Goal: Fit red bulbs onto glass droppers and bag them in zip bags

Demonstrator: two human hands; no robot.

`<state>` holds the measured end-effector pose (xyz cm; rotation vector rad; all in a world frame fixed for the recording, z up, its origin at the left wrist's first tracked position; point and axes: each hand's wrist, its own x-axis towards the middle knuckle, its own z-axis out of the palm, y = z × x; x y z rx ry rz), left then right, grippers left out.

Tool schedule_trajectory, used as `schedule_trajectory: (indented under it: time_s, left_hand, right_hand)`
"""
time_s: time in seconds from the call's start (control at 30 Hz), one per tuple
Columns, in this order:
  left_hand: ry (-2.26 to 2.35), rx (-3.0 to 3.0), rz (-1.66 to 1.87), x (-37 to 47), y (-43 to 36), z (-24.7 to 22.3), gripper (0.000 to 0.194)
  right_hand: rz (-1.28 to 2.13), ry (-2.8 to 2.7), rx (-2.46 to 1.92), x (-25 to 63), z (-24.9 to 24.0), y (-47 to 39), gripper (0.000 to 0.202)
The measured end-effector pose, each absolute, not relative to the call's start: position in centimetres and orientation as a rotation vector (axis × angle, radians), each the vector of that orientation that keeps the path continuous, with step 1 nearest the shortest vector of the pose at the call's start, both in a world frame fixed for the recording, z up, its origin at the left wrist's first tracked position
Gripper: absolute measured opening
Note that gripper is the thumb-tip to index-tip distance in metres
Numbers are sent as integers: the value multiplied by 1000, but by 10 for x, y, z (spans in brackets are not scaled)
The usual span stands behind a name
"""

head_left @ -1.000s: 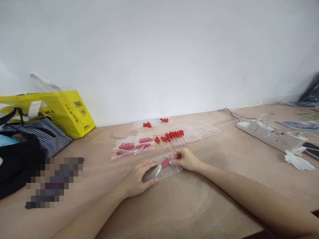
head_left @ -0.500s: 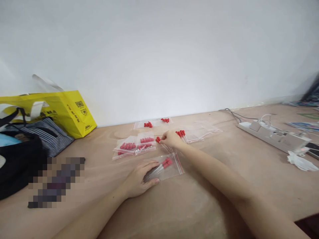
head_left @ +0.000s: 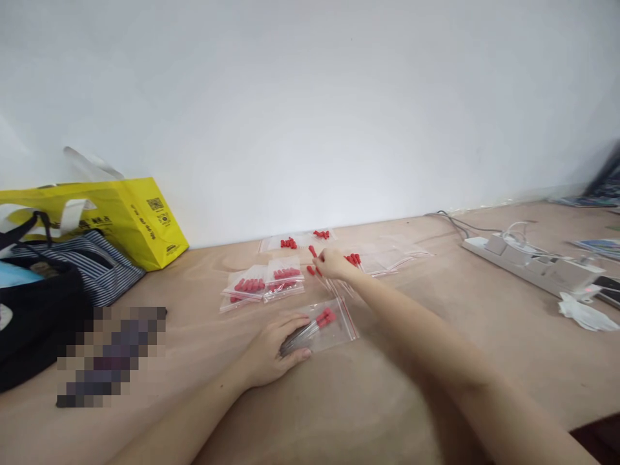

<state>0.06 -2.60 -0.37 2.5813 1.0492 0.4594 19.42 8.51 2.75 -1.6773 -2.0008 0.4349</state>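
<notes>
My left hand (head_left: 274, 349) lies on a clear zip bag (head_left: 341, 332), its fingers and thumb spread on either side of the glass stems inside. Several red-bulbed droppers (head_left: 325, 317) show in that bag, whose red-striped mouth faces right. Farther back, my right hand (head_left: 332, 265) is closed in a pinch on a dropper with its red bulb (head_left: 312, 250) raised. Loose droppers (head_left: 310, 270) lie just below those fingers, and more loose droppers (head_left: 354, 259) are partly hidden behind the hand. Where exactly the fingertips grip is hard to make out.
Filled zip bags (head_left: 249, 285) are stacked left of my right hand. Red bulbs (head_left: 289, 243) lie by the wall, and flat zip bags (head_left: 392, 254) to the right. A yellow bag (head_left: 145, 223) stands left; a power strip (head_left: 513, 261) and crumpled tissue (head_left: 586, 315) lie right.
My right hand has shifted slightly away from me and lifted one dropper, its red bulb now apart from the loose ones. My left hand stays on the bag.
</notes>
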Motion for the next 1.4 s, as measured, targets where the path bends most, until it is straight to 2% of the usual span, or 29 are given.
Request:
schedule_trajectory:
  time_s: [0.13, 0.23, 0.33, 0.4, 0.47, 0.67, 0.8, 1.07, 1.4]
  left_hand:
    - [1054, 2582, 445, 1, -24, -3, 42]
    - [1071, 2557, 438, 1, -23, -2, 35]
    - [1062, 2558, 420, 0, -22, -3, 37]
    - [1048, 2568, 414, -1, -22, -3, 40]
    - [1044, 2567, 411, -2, -22, -4, 41]
    - [1072, 2547, 373, -2, -23, -1, 44]
    - [1070, 2545, 386, -2, -23, -2, 44]
    - [1058, 2574, 400, -2, -23, -4, 43]
    - [1061, 2605, 377, -1, -23, -3, 44]
  right_hand:
    - [456, -1806, -1557, 243, 20, 62, 29]
    - [743, -1510, -1322, 272, 1, 37, 52]
    - [920, -1280, -1196, 281, -16, 17, 78]
    - [976, -1212, -1160, 277, -22, 9, 83]
    - [1014, -1157, -1134, 269, -26, 4, 78]
    - [1196, -979, -1138, 250, -30, -7, 41]
    - [1334, -988, -1085, 250, -30, -13, 25]
    - [1328, -1427, -1207, 260, -33, -10, 26]
    - [1391, -1676, -1000, 248, -30, -10, 24]
